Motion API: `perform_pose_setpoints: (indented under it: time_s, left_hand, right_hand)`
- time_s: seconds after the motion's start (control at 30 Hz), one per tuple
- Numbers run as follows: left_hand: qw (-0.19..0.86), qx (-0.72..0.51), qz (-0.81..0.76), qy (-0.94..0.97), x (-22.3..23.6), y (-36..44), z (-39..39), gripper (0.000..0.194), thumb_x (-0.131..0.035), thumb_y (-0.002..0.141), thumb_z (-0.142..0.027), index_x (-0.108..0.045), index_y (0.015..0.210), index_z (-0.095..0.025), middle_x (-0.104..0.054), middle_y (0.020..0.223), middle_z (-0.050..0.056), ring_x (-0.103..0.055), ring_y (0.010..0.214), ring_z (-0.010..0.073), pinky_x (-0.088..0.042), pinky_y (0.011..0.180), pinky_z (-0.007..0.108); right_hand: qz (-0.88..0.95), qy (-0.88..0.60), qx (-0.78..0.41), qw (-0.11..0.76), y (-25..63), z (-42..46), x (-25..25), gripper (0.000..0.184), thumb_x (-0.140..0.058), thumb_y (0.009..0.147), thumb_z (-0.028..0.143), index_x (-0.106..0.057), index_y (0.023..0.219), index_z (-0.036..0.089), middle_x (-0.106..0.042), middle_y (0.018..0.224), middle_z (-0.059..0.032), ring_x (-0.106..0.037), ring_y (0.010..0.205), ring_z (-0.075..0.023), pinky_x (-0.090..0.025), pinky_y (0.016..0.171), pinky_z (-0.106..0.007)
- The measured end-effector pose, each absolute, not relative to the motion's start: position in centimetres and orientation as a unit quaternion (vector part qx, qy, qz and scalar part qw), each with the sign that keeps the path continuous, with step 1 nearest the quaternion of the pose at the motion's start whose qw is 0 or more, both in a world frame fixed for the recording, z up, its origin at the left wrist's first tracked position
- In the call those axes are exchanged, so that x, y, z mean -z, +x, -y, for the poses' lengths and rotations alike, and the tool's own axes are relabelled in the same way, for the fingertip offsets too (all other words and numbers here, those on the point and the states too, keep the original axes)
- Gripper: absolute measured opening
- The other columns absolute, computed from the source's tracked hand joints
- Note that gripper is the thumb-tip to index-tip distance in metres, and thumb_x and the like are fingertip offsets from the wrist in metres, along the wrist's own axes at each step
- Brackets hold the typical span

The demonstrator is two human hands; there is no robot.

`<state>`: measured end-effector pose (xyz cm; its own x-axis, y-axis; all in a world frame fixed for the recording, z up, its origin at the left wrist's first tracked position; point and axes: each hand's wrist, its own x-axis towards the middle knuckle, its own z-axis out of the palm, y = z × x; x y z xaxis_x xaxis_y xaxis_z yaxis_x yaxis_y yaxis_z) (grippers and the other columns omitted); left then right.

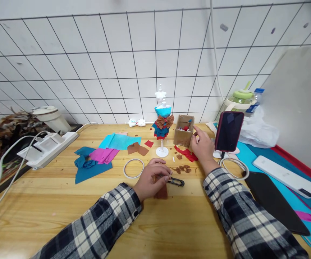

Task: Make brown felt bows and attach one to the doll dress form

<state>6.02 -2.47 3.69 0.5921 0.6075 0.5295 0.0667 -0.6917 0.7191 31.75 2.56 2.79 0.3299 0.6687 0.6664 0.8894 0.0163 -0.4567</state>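
Note:
My left hand [155, 178] rests on the table with its fingers curled and thumb and forefinger close together. A brown crepe paper piece [161, 192] lies under it, and a slim black-handled tool [177, 182] sticks out past its fingertips. What the fingers pinch is hidden. My right hand [202, 144] is at the right side of a small cardboard box [182, 138], forefinger stretched toward its rim and nothing visible in it. Small scraps lie inside the box. Beside it stands a white mini dress form [162, 151] wearing a blue and red paper dress with a brown bow [164, 122].
Red paper strips [187, 154] and small brown bows [183, 168] lie between my hands. Blue paper [93, 173], magenta paper [104, 155] and a white ring [124, 169] are on the left, near a power strip [50, 149]. A phone [229, 131] stands at right.

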Motion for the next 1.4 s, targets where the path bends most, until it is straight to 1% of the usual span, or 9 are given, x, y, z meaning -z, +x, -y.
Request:
perform_pose_setpoints:
  time_s: [0.13, 0.2, 0.27, 0.37, 0.47, 0.6, 0.97, 1.23, 1.4]
  left_hand:
    - [0.356, -0.395, -0.198, 0.824, -3.8, 5.8, 2.4, 0.018, -0.059, 0.085, -0.029, -0.069, 0.074, -0.019, -0.073, 0.083, 0.007, -0.058, 0.094, 0.0224, -0.04, 0.095, 0.044]
    - [0.394, -0.394, -0.195, 0.807, -3.6, 5.6, 2.3, 0.018, -0.06, 0.085, -0.03, -0.069, 0.074, -0.019, -0.073, 0.083, 0.008, -0.058, 0.094, 0.0222, -0.041, 0.094, 0.043]
    - [0.458, -0.394, -0.193, 0.773, -3.2, 5.4, 2.1, 0.018, -0.061, 0.085, -0.031, -0.068, 0.074, -0.018, -0.071, 0.085, 0.009, -0.058, 0.092, 0.0218, -0.043, 0.09, 0.04]
    - [0.573, -0.381, -0.176, 0.704, -2.6, 5.2, 1.8, 0.021, -0.063, 0.083, -0.033, -0.067, 0.072, -0.016, -0.068, 0.086, 0.008, -0.06, 0.087, 0.0208, -0.045, 0.085, 0.038]
    - [0.648, -0.353, -0.155, 0.657, -2.3, 5.2, 1.8, 0.024, -0.066, 0.079, -0.037, -0.065, 0.069, -0.015, -0.066, 0.082, 0.008, -0.06, 0.086, 0.0217, -0.046, 0.085, 0.039]
    - [0.652, -0.337, -0.148, 0.663, -2.4, 5.4, 2.3, 0.024, -0.068, 0.077, -0.038, -0.066, 0.069, -0.015, -0.064, 0.08, 0.008, -0.058, 0.089, 0.0221, -0.045, 0.086, 0.038]
    - [0.535, -0.314, -0.161, 0.767, -3.2, 5.9, 2.8, 0.027, -0.064, 0.082, -0.041, -0.068, 0.072, -0.016, -0.067, 0.083, 0.009, -0.06, 0.089, 0.0212, -0.045, 0.086, 0.037]
    - [0.161, -0.299, -0.227, 0.913, -3.7, 5.4, 2.4, 0.019, -0.058, 0.086, -0.032, -0.073, 0.082, -0.021, -0.064, 0.08, 0.006, -0.054, 0.08, 0.019, -0.041, 0.078, 0.036]
    - [0.112, -0.3, -0.234, 0.918, -3.7, 4.9, 1.7, 0.02, -0.056, 0.087, -0.032, -0.073, 0.085, -0.022, -0.065, 0.082, 0.006, -0.053, 0.081, 0.0193, -0.04, 0.077, 0.036]
  right_hand:
    - [0.543, -0.677, 0.101, 0.486, 31.1, -1.5, -3.6, 0.055, -0.05, 0.081, 0.023, -0.048, 0.136, 0.021, -0.066, 0.097, -0.0051, -0.053, 0.068, -0.0164, -0.043, 0.067, -0.031]
    - [0.548, -0.644, 0.046, 0.532, 29.9, -0.1, -4.2, 0.043, -0.05, 0.083, 0.027, -0.058, 0.124, 0.019, -0.065, 0.095, -0.0058, -0.053, 0.068, -0.0158, -0.045, 0.07, -0.032]
    - [0.576, -0.586, -0.099, 0.56, 28.2, 1.9, -4.6, 0.029, -0.048, 0.087, 0.033, -0.066, 0.106, 0.019, -0.066, 0.093, -0.0057, -0.056, 0.072, -0.0159, -0.046, 0.068, -0.03]
    - [0.656, -0.468, -0.309, 0.505, 25.7, 5.3, -4.6, 0.027, -0.055, 0.086, 0.034, -0.066, 0.108, 0.021, -0.066, 0.105, -0.007, -0.061, 0.086, -0.0174, -0.049, 0.07, -0.029]
    - [0.714, -0.437, -0.331, 0.435, 24.3, 8.0, -4.2, 0.03, -0.063, 0.082, 0.026, -0.066, 0.111, 0.024, -0.065, 0.111, -0.0071, -0.06, 0.099, -0.019, -0.05, 0.075, -0.03]
    - [0.7, -0.454, -0.325, 0.446, 24.3, 9.5, -4.2, 0.023, -0.066, 0.08, 0.024, -0.071, 0.103, 0.025, -0.065, 0.11, -0.0073, -0.061, 0.099, -0.0189, -0.052, 0.069, -0.028]
    - [0.714, -0.497, -0.195, 0.453, 24.1, 10.1, -3.8, 0.004, -0.068, 0.076, 0.018, -0.067, 0.075, 0.022, -0.069, 0.097, -0.0056, -0.063, 0.09, -0.0189, -0.051, 0.078, -0.033]
    - [0.749, -0.562, -0.15, 0.317, 26.2, 9.3, -3.8, 0.012, -0.059, 0.085, 0.023, -0.071, 0.085, 0.024, -0.072, 0.082, -0.0021, -0.064, 0.079, -0.0181, -0.048, 0.072, -0.031]
    - [0.719, -0.578, -0.131, 0.362, 27.3, 9.2, -3.9, 0.016, -0.056, 0.087, 0.024, -0.072, 0.09, 0.024, -0.072, 0.088, -0.0037, -0.065, 0.081, -0.0187, -0.05, 0.072, -0.032]
